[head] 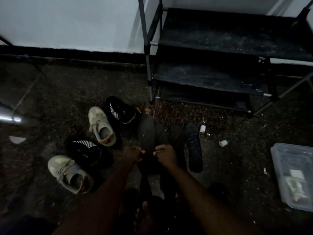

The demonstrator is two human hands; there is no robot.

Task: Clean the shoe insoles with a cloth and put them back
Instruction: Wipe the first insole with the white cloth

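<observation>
Several dark insoles lie side by side on the floor, among them a wide one (pixel 146 131) on the left and a narrow bluish one (pixel 193 146) on the right. My left hand (pixel 133 154) and my right hand (pixel 165 155) are closed over the insoles' near ends. Each pinches the top edge of a dark cloth (pixel 147 168) that hangs between them; its outline is hard to make out in the dim light. Left of the insoles stand two beige sneakers (pixel 101 126) (pixel 69 173) and two black striped shoes (pixel 121 112) (pixel 89 153).
A black shoe rack (pixel 220 53) stands against the white wall at the back right. A clear plastic box (pixel 291 175) sits on the floor at the right edge. Small white pieces (pixel 223 142) lie near the insoles. A metal tube (pixel 10 117) pokes in from the left.
</observation>
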